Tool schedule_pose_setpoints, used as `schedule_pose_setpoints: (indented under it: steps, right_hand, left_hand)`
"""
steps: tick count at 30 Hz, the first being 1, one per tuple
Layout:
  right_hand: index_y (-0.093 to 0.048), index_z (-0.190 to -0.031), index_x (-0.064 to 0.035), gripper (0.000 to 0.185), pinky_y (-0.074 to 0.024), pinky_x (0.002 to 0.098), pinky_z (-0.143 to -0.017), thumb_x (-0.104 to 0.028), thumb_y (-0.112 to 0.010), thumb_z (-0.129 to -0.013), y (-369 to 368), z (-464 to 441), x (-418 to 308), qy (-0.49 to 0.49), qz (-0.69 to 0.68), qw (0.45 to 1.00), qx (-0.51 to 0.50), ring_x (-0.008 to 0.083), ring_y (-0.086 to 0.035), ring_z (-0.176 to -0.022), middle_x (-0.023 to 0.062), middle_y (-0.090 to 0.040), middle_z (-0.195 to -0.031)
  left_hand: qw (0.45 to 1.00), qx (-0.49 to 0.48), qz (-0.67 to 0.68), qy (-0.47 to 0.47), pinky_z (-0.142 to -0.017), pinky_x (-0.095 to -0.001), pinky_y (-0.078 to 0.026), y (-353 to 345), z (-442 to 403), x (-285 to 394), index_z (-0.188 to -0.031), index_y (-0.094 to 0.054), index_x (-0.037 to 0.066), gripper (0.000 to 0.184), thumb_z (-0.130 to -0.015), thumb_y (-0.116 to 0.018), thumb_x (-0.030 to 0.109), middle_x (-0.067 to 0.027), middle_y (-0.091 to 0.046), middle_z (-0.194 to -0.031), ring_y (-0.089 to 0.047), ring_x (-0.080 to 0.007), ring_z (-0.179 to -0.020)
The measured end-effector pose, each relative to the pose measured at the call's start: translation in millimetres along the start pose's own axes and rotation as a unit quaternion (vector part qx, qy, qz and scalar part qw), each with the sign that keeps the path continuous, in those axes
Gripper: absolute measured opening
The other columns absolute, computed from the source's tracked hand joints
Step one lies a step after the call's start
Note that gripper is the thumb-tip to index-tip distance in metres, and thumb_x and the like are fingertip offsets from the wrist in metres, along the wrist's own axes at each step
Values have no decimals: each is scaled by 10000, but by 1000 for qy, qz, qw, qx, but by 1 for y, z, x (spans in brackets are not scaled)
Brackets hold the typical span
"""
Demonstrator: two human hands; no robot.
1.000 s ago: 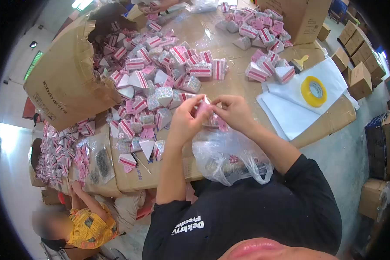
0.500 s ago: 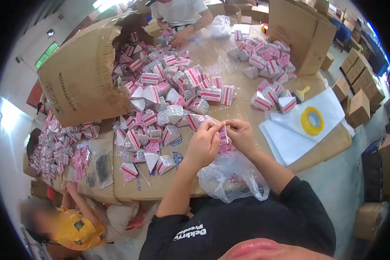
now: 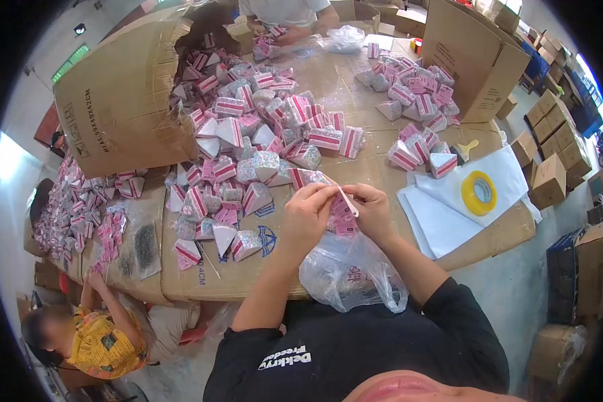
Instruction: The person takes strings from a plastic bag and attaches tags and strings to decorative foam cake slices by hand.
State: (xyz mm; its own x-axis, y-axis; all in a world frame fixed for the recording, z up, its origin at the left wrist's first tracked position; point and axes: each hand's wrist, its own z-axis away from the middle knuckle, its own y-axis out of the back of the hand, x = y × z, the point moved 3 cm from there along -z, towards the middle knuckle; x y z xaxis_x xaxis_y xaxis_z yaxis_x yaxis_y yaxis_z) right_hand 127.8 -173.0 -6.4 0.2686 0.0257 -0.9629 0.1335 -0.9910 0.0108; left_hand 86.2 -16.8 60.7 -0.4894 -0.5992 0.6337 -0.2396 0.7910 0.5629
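Note:
My left hand (image 3: 309, 211) and my right hand (image 3: 372, 213) meet over the table's near edge, fingers pinched together. Between them is a pink printed card (image 3: 344, 222), which both hands appear to grip. A narrow white strip (image 3: 348, 203) slants across the gap between the hands; its kind is unclear. Just beyond my left fingers lies a wrapped cake-slice-shaped piece (image 3: 301, 177) with pink stripes. Under my hands a clear plastic bag (image 3: 348, 271) hangs at the table edge against my shirt, some pink print showing through. My fingertips partly hide the card.
A heap of wrapped wedges (image 3: 248, 134) spills from a tipped carton (image 3: 124, 100). More wedges (image 3: 419, 94) lie at right, near white sheets (image 3: 429, 224) and a yellow tape roll (image 3: 479, 193). One co-worker (image 3: 107, 338) sits at left, another (image 3: 285, 13) works across the table.
My hands have turned slightly, and the white strip now shows between them. The far co-worker's hands have shifted around the pieces there. My view has moved a little.

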Motion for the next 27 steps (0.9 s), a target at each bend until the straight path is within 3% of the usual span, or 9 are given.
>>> schedule_pose_setpoints:
  steps: [3,5,8,11,19,21,25,26,27]
  right_hand:
    - [-759,-1015,-33,178,-387,240,-553,-116,-732,-859,1,2,-4,-26,-4,1000,-9,48,-492,-639,-14,-646,-742]
    - [-756,-1034,-34,197,-431,251,-585,-121,-728,-859,3,0,1,-27,41,999,-14,62,-549,-667,25,-676,-772]
    - [-753,-1046,-46,204,-509,291,-682,-136,-706,-870,4,0,-14,-29,92,995,-33,130,-666,-772,102,-702,-825]
    - [-753,-1032,-45,207,-515,280,-677,-160,-719,-864,4,3,-28,-56,96,993,-25,130,-665,-758,94,-716,-847]
    - [-755,-997,-39,189,-482,247,-587,-151,-749,-844,-1,6,-4,-32,35,999,-4,62,-606,-661,51,-693,-748]
    - [-742,-965,-12,118,-368,209,-499,-87,-733,-874,-3,6,-8,-7,33,999,-14,21,-508,-593,-42,-601,-685]
    - [-735,-1015,-45,179,-291,234,-473,-124,-756,-855,-3,7,-16,52,74,996,-21,21,-381,-530,-48,-489,-585]
    - [-735,-1015,-45,179,-291,234,-473,-124,-756,-855,-3,4,-21,58,73,995,-21,21,-381,-530,-48,-489,-585]
    - [-739,-997,-36,179,-381,237,-537,-139,-759,-852,-2,4,-27,25,77,996,-29,40,-478,-602,-4,-595,-683]
  left_hand:
    - [1000,20,13,13,-713,-298,-524,-4,4,-6,-1099,-690,20,237,-863,-672,28,-105,-696,-960,-673,-206,-828]
    - [968,22,146,202,-691,-248,-502,-3,4,-6,-1105,-687,19,239,-874,-709,75,-52,-700,-909,-638,-110,-777]
    - [939,18,214,267,-682,-221,-494,-11,9,-22,-1074,-692,-6,223,-880,-733,98,-24,-696,-900,-609,-65,-767]
    - [908,8,305,287,-706,-197,-497,-20,16,-32,-1062,-695,-34,193,-914,-707,88,-21,-703,-934,-624,-64,-809]
    - [912,34,325,249,-716,-196,-513,-21,20,-29,-1057,-705,-52,172,-933,-681,65,-37,-709,-938,-641,-77,-821]
    - [904,56,339,254,-723,-205,-517,-23,21,-30,-1028,-713,-38,144,-924,-689,60,-38,-715,-905,-638,-71,-796]
    - [926,55,267,261,-647,-216,-491,-21,24,-31,-985,-710,-29,137,-927,-696,95,-25,-698,-863,-612,-61,-729]
    - [927,58,266,256,-647,-216,-491,-22,22,-31,-985,-710,-29,137,-927,-696,95,-25,-698,-863,-612,-61,-729]
    - [938,77,245,231,-640,-204,-468,-20,21,-28,-974,-712,-24,135,-931,-695,103,0,-684,-842,-583,-48,-711]
